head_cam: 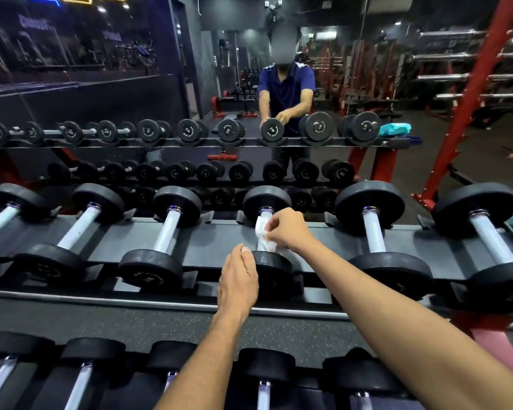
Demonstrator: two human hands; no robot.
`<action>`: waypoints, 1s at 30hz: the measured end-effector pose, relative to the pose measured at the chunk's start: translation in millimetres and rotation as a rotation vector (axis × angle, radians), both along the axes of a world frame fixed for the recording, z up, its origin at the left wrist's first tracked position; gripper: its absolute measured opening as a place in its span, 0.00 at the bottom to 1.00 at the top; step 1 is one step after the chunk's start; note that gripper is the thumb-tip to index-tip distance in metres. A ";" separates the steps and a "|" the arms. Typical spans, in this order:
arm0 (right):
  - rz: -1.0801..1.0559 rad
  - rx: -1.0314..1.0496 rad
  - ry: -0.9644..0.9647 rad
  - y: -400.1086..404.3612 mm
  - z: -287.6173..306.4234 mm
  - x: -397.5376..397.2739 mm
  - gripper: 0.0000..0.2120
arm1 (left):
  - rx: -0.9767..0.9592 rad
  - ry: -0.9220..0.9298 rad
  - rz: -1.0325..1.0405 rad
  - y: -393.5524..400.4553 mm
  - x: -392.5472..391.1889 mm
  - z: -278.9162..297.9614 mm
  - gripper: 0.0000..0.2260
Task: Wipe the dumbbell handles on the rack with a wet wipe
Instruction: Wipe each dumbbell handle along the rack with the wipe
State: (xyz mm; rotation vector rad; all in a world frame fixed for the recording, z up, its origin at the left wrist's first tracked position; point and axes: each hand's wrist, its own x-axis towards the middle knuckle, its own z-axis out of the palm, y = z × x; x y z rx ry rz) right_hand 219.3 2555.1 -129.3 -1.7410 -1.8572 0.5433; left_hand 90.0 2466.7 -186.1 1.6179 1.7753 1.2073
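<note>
A crumpled white wet wipe (264,233) is wrapped around the pale metal handle (264,229) of a black dumbbell (268,241) (fourth from the left), which is laid front to back on the upper tier of the rack (214,241).

Both forearms are bare from the lower edge of the picture up to the wrists, with no sleeve showing on them. The left hand (239,278) wears no glove, ring or watch, and the thumbnail is short. The right hand (289,229) is also bare, without glove or band at the wrist. Fine hair shows along both forearms behind the hands.
</note>
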 end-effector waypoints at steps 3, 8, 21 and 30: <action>-0.113 0.014 0.202 14.7 0.0 0.4 0.05 | -0.004 0.026 0.011 -0.2 -1.5 0.3 0.15; -0.058 -0.191 0.187 4.8 -9.3 8.0 0.12 | 0.001 0.032 0.008 1.3 -1.3 -1.1 0.17; -0.101 -0.413 0.495 20.1 -14.7 -0.5 0.12 | -0.001 0.021 -0.017 4.3 -2.5 -4.4 0.20; -0.005 -0.606 1.199 26.6 -11.6 -9.6 0.25 | 0.008 0.030 -0.019 6.2 -3.2 -8.8 0.27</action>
